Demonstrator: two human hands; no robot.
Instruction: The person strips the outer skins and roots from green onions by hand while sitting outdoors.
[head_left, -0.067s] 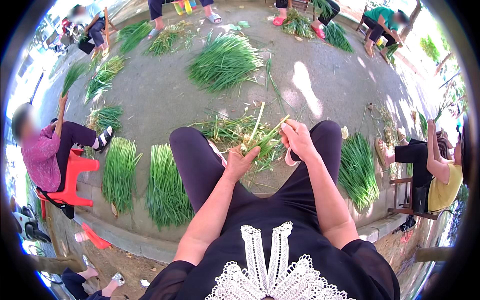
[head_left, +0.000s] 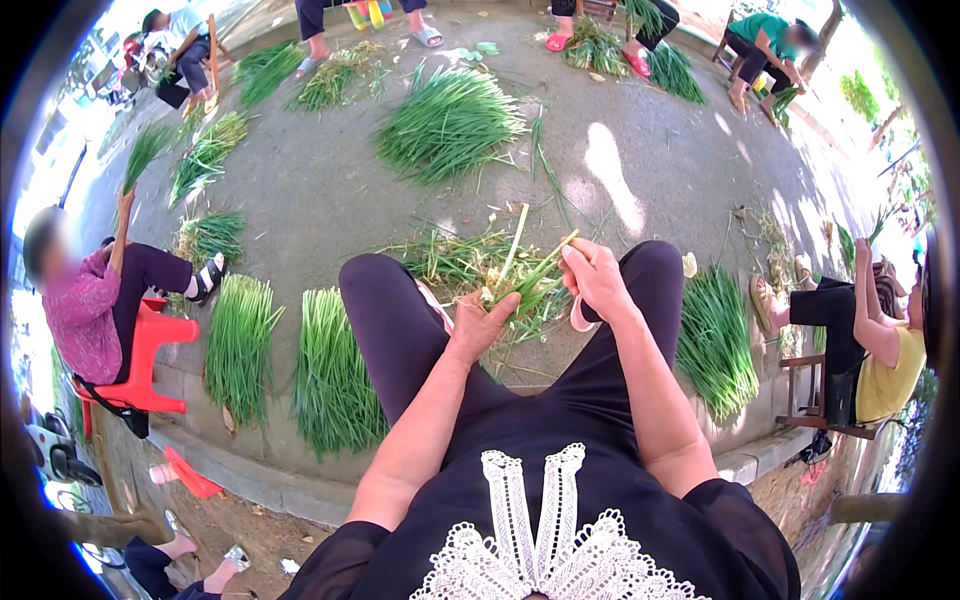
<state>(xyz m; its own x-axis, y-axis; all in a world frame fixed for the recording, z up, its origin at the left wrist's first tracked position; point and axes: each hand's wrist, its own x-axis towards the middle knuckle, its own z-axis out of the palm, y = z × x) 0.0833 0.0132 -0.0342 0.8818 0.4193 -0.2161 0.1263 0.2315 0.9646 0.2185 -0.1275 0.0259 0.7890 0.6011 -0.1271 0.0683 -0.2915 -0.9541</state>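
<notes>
Between my knees, my left hand (head_left: 479,326) is closed around a small bunch of garlic chives (head_left: 538,273), whose pale stalk ends point up and away. My right hand (head_left: 600,281) pinches the tip of one pale stalk at the right of that bunch. Beneath both hands, a loose heap of chive trimmings (head_left: 452,258), green and straw-coloured, spreads on the ground between my feet. The lower part of the held bunch is hidden by my left hand and blends with the heap.
Chive bundles lie left (head_left: 338,375), farther left (head_left: 240,345) and right (head_left: 717,340); a big pile (head_left: 450,125) lies ahead. One person sits on a red plastic stool (head_left: 150,345) at left, another on a wooden chair (head_left: 815,395) at right. A kerb (head_left: 270,487) runs below me.
</notes>
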